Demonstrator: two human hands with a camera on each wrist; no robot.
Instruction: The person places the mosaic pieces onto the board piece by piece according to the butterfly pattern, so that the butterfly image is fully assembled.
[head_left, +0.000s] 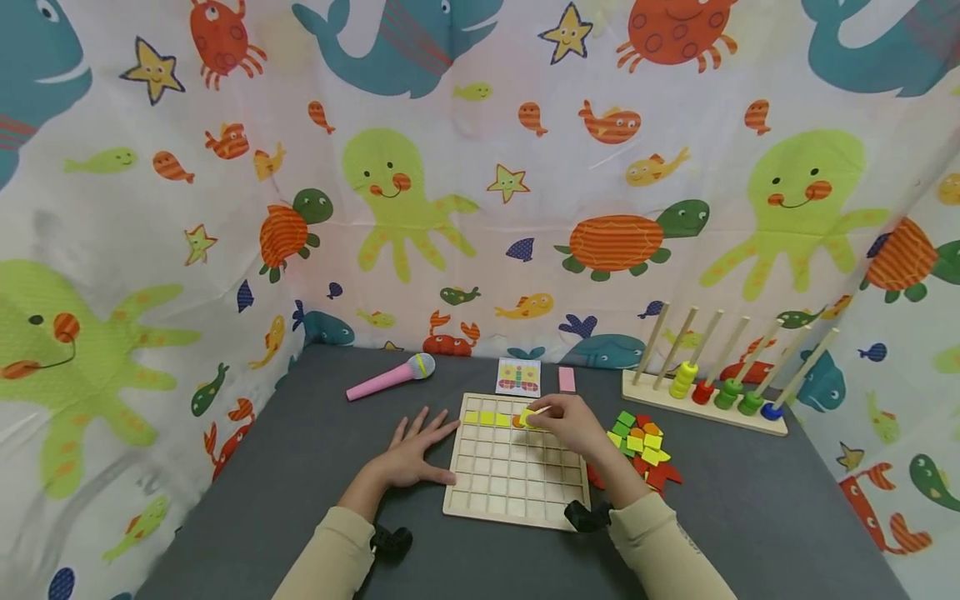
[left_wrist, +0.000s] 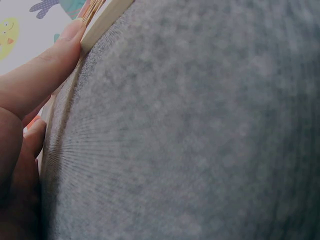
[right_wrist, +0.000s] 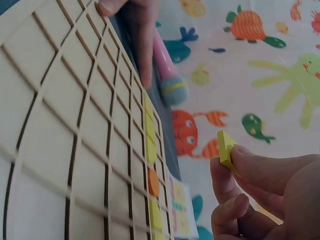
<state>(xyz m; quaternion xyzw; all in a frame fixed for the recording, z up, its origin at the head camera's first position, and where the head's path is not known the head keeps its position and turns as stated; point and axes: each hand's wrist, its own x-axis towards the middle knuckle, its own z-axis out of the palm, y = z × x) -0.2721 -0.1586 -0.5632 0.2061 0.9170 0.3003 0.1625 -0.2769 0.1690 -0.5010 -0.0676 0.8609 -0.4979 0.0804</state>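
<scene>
A wooden grid board point(head_left: 517, 475) lies on the dark table, with a row of yellow tiles point(head_left: 486, 417) and an orange round piece point(right_wrist: 153, 182) near its far edge. My right hand point(head_left: 566, 423) is above that row, pinching a small yellow tile point(right_wrist: 226, 149) between thumb and finger. The left hand point(head_left: 411, 457) rests on the table with fingers spread, its thumb and a fingertip at the board's left edge. In the left wrist view, the thumb point(left_wrist: 50, 65) touches the board's side. A patterned picture card point(head_left: 518, 377) lies just behind the board.
Loose green, yellow, orange and red pieces point(head_left: 637, 446) are heaped right of the board. Behind them stands a wooden peg rack point(head_left: 705, 404) with coloured rings. A pink toy microphone point(head_left: 390, 377) lies at back left, and a pink block point(head_left: 566, 380) beside the card. Printed curtains surround the table.
</scene>
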